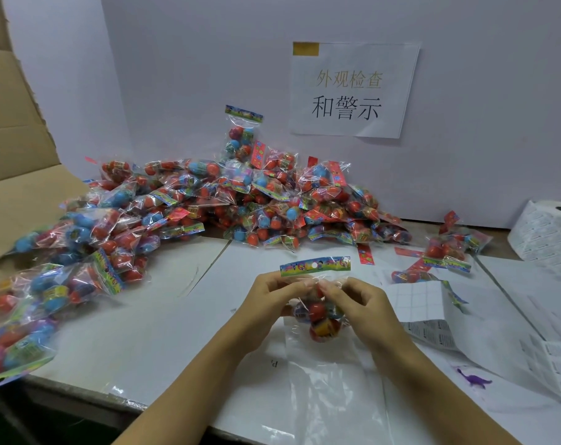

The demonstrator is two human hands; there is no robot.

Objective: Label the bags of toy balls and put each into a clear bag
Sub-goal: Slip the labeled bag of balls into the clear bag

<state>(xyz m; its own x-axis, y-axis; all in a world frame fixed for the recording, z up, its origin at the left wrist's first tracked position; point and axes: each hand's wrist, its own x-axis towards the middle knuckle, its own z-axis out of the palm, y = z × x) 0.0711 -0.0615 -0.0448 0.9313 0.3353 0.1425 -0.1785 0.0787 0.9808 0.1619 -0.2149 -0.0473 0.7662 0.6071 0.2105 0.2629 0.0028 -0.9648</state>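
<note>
Early going, I judge: both the left hand (269, 292) and right hand (358, 300) pinch one bag of balls (317, 311) above a clear bag (330, 380) on the tabletop (144, 332); a big pile (240, 200) waits behind

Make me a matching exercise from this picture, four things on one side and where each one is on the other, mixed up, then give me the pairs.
Things:
1. bag of toy balls
2. label roll
3. paper sign
4. purple dinosaur

Places:
A. taped to the back wall
B. held between the left hand and right hand
C. lying flat near the right forearm
D. far right edge of the table

Pairs: 1-B, 2-D, 3-A, 4-C
</note>
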